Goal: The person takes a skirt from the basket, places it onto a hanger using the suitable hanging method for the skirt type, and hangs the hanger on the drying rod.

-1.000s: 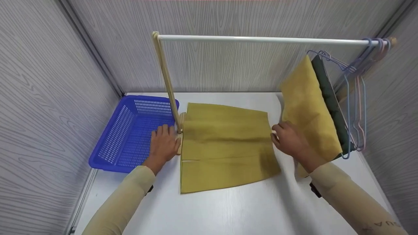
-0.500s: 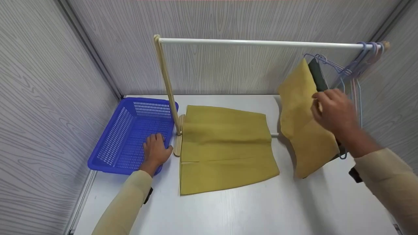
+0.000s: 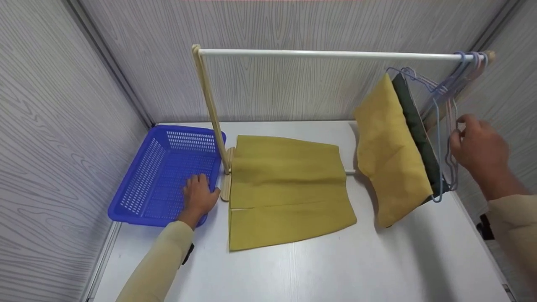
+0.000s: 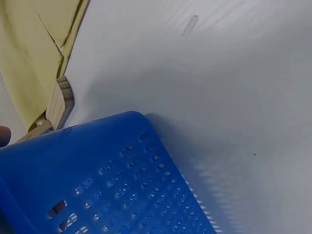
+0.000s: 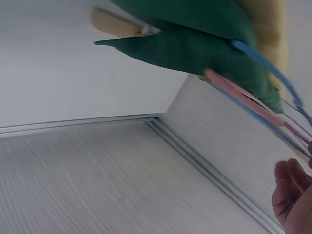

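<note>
My left hand point(image 3: 199, 195) straddles the right rim of the blue plastic basket point(image 3: 128, 180), fingers inside and thumb outside. In the left wrist view, one fingertip point(image 4: 4, 135) shows beside the basket wall point(image 4: 73, 146). My right hand point(image 3: 480, 147) pinches a hanger point(image 3: 456, 110) at the right of the clothes rack. Its fingers point(image 5: 287, 183) show at the edge of the right wrist view, near pink and blue hangers point(image 5: 253, 105). A mustard-yellow garment point(image 3: 289, 176) lies folded on the table between the hands, apart from both.
A rack with a white rail point(image 3: 327, 53) and wooden post point(image 3: 209, 105) spans the table. A yellow cloth point(image 3: 390, 155) and a dark green cloth point(image 3: 415, 126) hang at its right end. Wood-grain panels point(image 3: 268, 92) stand around the white table point(image 3: 314, 268).
My right hand has left the garment's right edge and moved right, past the hanging cloths, to the hangers. My left hand has shifted left from beside the post onto the basket rim.
</note>
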Demonstrator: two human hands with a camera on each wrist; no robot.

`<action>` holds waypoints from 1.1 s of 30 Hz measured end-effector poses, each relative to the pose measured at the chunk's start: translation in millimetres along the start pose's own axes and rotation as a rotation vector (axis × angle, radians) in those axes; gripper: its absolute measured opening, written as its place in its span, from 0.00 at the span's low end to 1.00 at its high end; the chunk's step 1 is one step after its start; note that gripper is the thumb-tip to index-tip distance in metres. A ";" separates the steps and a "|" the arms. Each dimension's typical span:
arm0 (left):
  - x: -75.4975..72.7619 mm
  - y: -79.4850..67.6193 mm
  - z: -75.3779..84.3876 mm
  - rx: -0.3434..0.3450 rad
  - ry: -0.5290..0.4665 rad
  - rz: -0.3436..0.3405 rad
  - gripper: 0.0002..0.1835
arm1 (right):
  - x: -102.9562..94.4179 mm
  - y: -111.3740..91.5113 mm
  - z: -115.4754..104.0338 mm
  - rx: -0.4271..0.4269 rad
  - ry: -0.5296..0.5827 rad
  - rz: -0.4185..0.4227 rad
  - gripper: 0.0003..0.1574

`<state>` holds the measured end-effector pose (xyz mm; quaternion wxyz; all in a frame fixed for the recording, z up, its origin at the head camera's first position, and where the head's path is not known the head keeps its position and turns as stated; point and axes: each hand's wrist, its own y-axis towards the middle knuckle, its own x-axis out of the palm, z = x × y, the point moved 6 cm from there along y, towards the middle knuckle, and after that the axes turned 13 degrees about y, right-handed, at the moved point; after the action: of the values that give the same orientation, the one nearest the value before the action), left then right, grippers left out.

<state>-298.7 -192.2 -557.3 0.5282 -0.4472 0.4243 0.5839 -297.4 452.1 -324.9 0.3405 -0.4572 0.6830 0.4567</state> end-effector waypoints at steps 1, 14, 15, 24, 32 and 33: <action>0.0 -0.4 0.1 0.000 -0.002 -0.004 0.28 | 4.5 -0.4 4.7 0.021 0.011 -0.024 0.25; 3.0 -0.3 0.7 -0.007 -0.007 0.026 0.28 | 5.4 -1.1 -2.5 -0.122 0.013 0.030 0.24; 3.1 -0.6 0.9 -0.004 0.000 0.032 0.29 | 5.0 -0.8 -3.8 -0.117 0.006 0.026 0.23; 9.8 -6.7 -0.5 0.027 0.030 0.014 0.28 | -0.4 4.0 -7.2 -0.050 -0.051 0.034 0.22; 7.1 -7.6 0.2 0.017 0.089 0.039 0.27 | -6.3 3.0 -3.7 0.000 -0.052 0.070 0.25; 6.7 -7.2 0.7 0.012 0.088 0.040 0.27 | -6.9 2.1 -3.1 0.002 -0.046 0.071 0.26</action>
<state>-291.9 -189.3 -563.8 0.5000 -0.4606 0.4593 0.5717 -297.1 451.7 -317.0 0.3405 -0.4215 0.6912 0.4781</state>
